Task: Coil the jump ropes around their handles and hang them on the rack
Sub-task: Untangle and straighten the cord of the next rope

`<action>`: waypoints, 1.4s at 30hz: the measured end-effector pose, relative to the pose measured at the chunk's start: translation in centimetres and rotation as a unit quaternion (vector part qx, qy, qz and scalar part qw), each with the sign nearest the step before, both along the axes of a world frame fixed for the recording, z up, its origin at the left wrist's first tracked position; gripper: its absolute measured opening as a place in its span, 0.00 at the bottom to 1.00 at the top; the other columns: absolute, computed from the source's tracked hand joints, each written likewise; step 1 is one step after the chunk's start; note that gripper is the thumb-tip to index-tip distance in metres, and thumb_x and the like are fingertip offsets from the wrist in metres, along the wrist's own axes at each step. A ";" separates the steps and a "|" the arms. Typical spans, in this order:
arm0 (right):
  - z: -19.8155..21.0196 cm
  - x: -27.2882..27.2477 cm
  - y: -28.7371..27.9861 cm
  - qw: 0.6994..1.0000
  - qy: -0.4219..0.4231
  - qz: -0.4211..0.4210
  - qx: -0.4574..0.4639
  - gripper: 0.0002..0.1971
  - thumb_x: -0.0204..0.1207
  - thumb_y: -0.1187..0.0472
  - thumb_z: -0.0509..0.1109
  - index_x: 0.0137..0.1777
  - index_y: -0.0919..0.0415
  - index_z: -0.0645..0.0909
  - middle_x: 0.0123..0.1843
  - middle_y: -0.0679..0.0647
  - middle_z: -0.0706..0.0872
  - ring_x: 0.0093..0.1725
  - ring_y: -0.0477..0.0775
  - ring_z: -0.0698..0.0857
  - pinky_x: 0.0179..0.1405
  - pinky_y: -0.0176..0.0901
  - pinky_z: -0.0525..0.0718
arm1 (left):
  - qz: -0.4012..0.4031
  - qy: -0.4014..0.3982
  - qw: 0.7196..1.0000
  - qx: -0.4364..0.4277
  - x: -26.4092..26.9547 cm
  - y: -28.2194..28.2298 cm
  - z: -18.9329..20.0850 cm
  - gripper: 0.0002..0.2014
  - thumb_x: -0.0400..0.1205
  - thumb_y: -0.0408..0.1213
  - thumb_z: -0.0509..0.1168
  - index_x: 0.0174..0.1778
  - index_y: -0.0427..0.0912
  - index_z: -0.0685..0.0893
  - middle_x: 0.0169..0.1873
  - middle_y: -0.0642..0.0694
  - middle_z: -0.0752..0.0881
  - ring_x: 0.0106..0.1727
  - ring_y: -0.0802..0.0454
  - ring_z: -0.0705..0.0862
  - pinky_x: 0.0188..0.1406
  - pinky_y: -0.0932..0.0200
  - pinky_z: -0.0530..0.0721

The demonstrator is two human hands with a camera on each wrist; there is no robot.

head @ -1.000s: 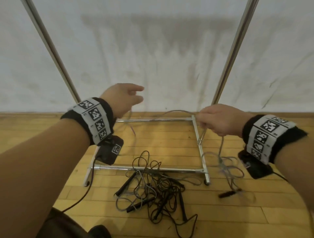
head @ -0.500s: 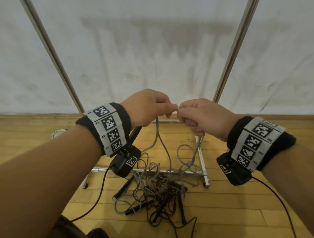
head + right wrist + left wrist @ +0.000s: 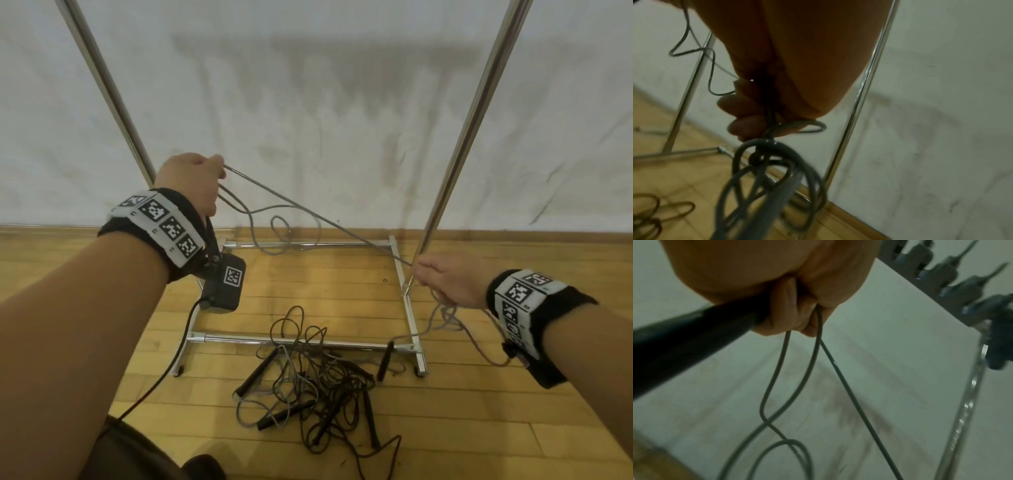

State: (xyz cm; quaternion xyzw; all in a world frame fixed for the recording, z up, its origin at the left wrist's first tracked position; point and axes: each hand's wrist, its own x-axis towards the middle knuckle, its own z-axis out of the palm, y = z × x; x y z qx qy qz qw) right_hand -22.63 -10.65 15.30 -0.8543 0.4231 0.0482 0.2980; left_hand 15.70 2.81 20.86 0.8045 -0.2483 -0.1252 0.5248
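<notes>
My left hand (image 3: 205, 178) is raised at the left. It grips a black handle (image 3: 684, 332) together with strands of a grey jump rope (image 3: 308, 214). The rope runs taut down to my right hand (image 3: 428, 277), which grips it low at the right beside the rack's right post (image 3: 479, 113). Below the right hand hang several loose loops of grey rope (image 3: 766, 186). A second black handle (image 3: 385, 359) dangles at the rack's base. More jump ropes lie in a tangled pile (image 3: 308, 387) on the floor.
The chrome rack has a left post (image 3: 113, 92), a floor frame (image 3: 301, 342) and a top bar with hooks (image 3: 941, 277). A white wall stands behind it. The wooden floor (image 3: 102, 342) extends left and right of the pile. A black cable hangs from my left wrist.
Half a second ago the hands met in the middle. They have since spread apart, left up and leftward, right down and rightward, pulling the grey rope taut.
</notes>
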 end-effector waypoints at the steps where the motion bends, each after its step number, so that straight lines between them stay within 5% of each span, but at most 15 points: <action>1: -0.2 -0.1 0.0 1.000 0.021 -0.005 -0.005 0.17 0.92 0.48 0.55 0.46 0.55 0.79 0.25 0.46 0.79 0.22 0.44 0.75 0.30 0.41 0.77 | 0.008 -0.002 1.000 0.019 0.4 0.1 -0.2 0.13 0.79 0.52 0.65 0.38 0.49 0.91 0.17 0.55 0.81 0.17 0.53 0.78 0.23 0.57 0.78; 4: 0.0 0.2 0.1 0.999 0.048 0.003 -0.012 0.17 0.92 0.51 0.54 0.46 0.55 0.79 0.30 0.47 0.80 0.26 0.46 0.77 0.32 0.42 0.79 | -0.021 -0.084 0.990 0.108 0.3 0.1 -1.0 0.12 0.87 0.52 0.66 0.50 0.49 0.91 0.33 0.51 0.89 0.26 0.48 0.83 0.27 0.58 0.79; 6: 1.0 1.0 0.6 1.000 0.015 0.013 -0.004 0.17 0.92 0.53 0.56 0.46 0.59 0.81 0.30 0.50 0.80 0.23 0.44 0.77 0.27 0.39 0.79 | -0.093 -0.128 0.976 0.150 -1.4 0.0 -1.1 0.11 0.88 0.51 0.68 0.63 0.56 0.88 0.49 0.55 0.90 0.34 0.51 0.87 0.31 0.59 0.80; 8: 2.3 2.0 1.3 0.999 -0.039 0.026 -0.011 0.17 0.91 0.53 0.58 0.44 0.59 0.82 0.28 0.52 0.82 0.24 0.46 0.80 0.30 0.45 0.82 | -0.192 -0.146 0.958 0.154 -4.0 -0.3 -0.9 0.19 0.87 0.49 0.71 0.76 0.61 0.83 0.60 0.59 0.87 0.42 0.54 0.89 0.35 0.60 0.83; 11: 4.3 3.5 2.7 0.993 -0.112 0.043 -0.004 0.18 0.91 0.52 0.59 0.44 0.59 0.83 0.27 0.54 0.85 0.27 0.49 0.84 0.35 0.44 0.85 | -0.343 -0.177 0.914 0.124 -8.6 -0.7 -0.1 0.20 0.86 0.47 0.72 0.74 0.67 0.84 0.59 0.72 0.86 0.55 0.72 0.86 0.53 0.71 0.76; 13: 5.3 4.4 3.4 0.988 -0.151 0.045 0.006 0.18 0.90 0.52 0.60 0.44 0.59 0.84 0.26 0.53 0.85 0.26 0.49 0.83 0.31 0.37 0.83 | -0.445 -0.129 0.878 0.117 -11.2 -0.9 0.1 0.16 0.87 0.47 0.72 0.69 0.68 0.86 0.51 0.73 0.90 0.40 0.75 0.85 0.46 0.72 0.77; 16: 6.2 5.2 4.1 0.979 -0.196 0.039 0.025 0.18 0.89 0.53 0.61 0.42 0.59 0.84 0.25 0.55 0.83 0.25 0.51 0.82 0.29 0.38 0.81 | -0.534 -0.048 0.836 0.120 -13.3 -1.0 0.1 0.08 0.87 0.48 0.70 0.60 0.62 0.90 0.41 0.48 0.94 0.21 0.56 0.77 0.19 0.61 0.75; 19: 6.4 5.2 4.2 0.976 -0.209 0.041 0.042 0.17 0.89 0.53 0.61 0.43 0.60 0.85 0.24 0.54 0.81 0.25 0.51 0.81 0.31 0.42 0.81 | -0.519 -0.066 0.844 0.117 -13.5 -1.0 0.2 0.05 0.88 0.48 0.70 0.53 0.52 0.90 0.32 0.54 0.89 0.21 0.57 0.76 0.18 0.64 0.72; 22: 6.2 5.1 4.1 0.977 -0.201 0.063 0.034 0.15 0.89 0.53 0.61 0.44 0.57 0.84 0.25 0.53 0.81 0.26 0.50 0.81 0.36 0.48 0.84 | -0.469 -0.143 0.862 0.127 -12.4 -1.4 0.7 0.10 0.86 0.53 0.72 0.44 0.54 0.90 0.20 0.61 0.78 0.19 0.63 0.72 0.18 0.72 0.69; 27: 5.0 4.7 2.9 0.983 -0.178 0.054 0.004 0.12 0.89 0.50 0.61 0.46 0.50 0.82 0.26 0.46 0.82 0.26 0.43 0.80 0.32 0.40 0.82 | -0.378 -0.206 0.899 0.082 -10.3 -1.5 1.7 0.11 0.86 0.53 0.71 0.39 0.56 0.90 0.19 0.64 0.79 0.20 0.65 0.75 0.19 0.73 0.67; 30: 3.2 3.4 1.6 0.992 -0.079 0.073 -0.060 0.13 0.90 0.48 0.60 0.50 0.51 0.82 0.30 0.43 0.83 0.28 0.39 0.80 0.33 0.38 0.76 | -0.265 -0.151 0.952 0.036 -7.4 -1.2 1.8 0.11 0.84 0.52 0.71 0.39 0.55 0.91 0.18 0.61 0.78 0.18 0.60 0.71 0.20 0.64 0.70; 32: 1.4 1.8 0.5 0.992 0.022 0.092 -0.079 0.15 0.91 0.49 0.58 0.48 0.54 0.81 0.35 0.45 0.83 0.34 0.45 0.80 0.36 0.41 0.77 | -0.159 -0.116 0.980 0.008 -4.3 -0.8 2.0 0.11 0.83 0.52 0.71 0.40 0.51 0.92 0.18 0.58 0.77 0.19 0.55 0.73 0.21 0.62 0.70; 36: -1.5 -1.6 -1.0 0.981 0.183 0.064 -0.020 0.16 0.91 0.56 0.57 0.40 0.53 0.75 0.35 0.49 0.83 0.34 0.49 0.79 0.37 0.39 0.79 | -0.050 -0.129 0.983 0.119 0.8 1.2 1.4 0.12 0.87 0.49 0.68 0.40 0.51 0.90 0.34 0.53 0.89 0.28 0.52 0.82 0.24 0.59 0.78; 39: -1.4 -1.4 -1.2 0.985 0.157 0.051 -0.043 0.17 0.91 0.55 0.56 0.40 0.55 0.77 0.35 0.51 0.84 0.33 0.50 0.80 0.35 0.39 0.76 | -0.111 -0.151 0.954 0.233 0.3 1.7 -0.2 0.05 0.87 0.50 0.71 0.52 0.56 0.90 0.45 0.52 0.92 0.31 0.52 0.84 0.26 0.60 0.79; 42: 0.6 1.0 -0.3 0.992 0.085 0.068 -0.069 0.18 0.91 0.53 0.57 0.39 0.54 0.77 0.35 0.49 0.85 0.34 0.49 0.82 0.35 0.40 0.74 | -0.221 -0.167 0.933 0.231 -3.3 0.8 -0.8 0.15 0.86 0.47 0.72 0.69 0.58 0.88 0.58 0.57 0.89 0.41 0.58 0.86 0.35 0.62 0.79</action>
